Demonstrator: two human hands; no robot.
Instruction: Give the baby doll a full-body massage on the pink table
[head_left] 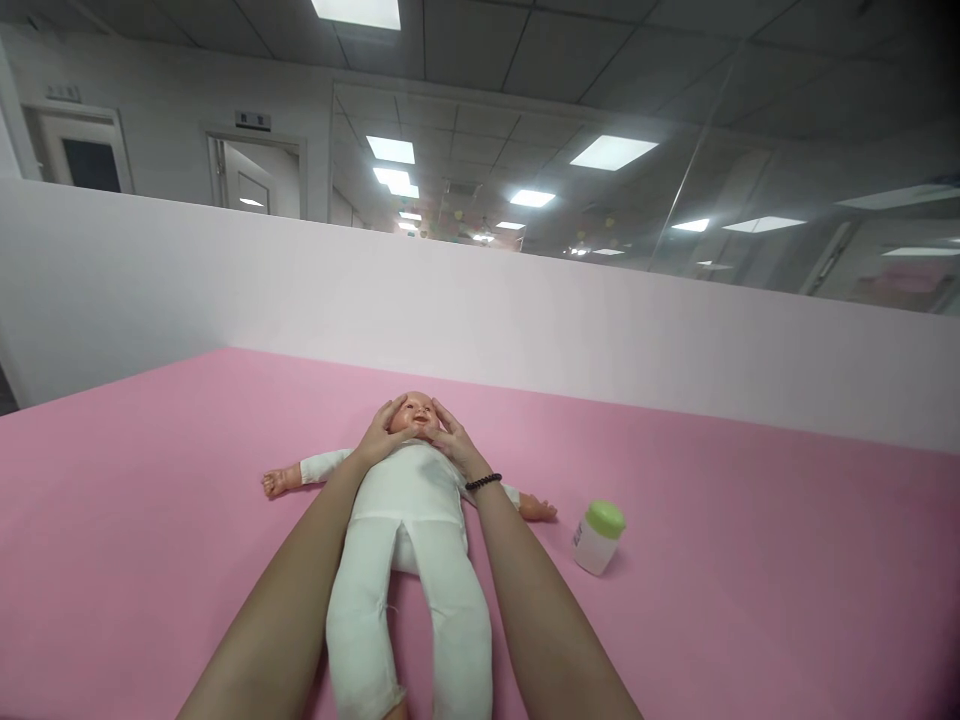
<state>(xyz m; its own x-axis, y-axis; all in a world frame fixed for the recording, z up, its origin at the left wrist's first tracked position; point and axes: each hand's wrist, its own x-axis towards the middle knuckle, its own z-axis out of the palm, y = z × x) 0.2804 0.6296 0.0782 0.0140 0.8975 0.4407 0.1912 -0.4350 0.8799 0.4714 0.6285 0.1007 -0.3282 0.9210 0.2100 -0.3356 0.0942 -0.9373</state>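
A baby doll [409, 480] with a white cloth body lies on its back on the pink surface, head away from me and arms spread sideways. My left hand [384, 436] cups one side of the doll's head, its thumb along the chin. On the opposite side, my right hand [454, 444] is curved against the cheek, thumb also by the chin. Both hands hold the head between them. A dark beaded bracelet [484, 482] circles my right wrist. Beyond the doll's hand on the right, a small translucent bottle [596, 545] with a green lid leans slightly.
The pink padded surface [750, 570] extends to both sides. A low white wall [525, 310] borders its far edge, with glass panels above it. Behind are doorways [259, 180] and ceiling lights [613, 152].
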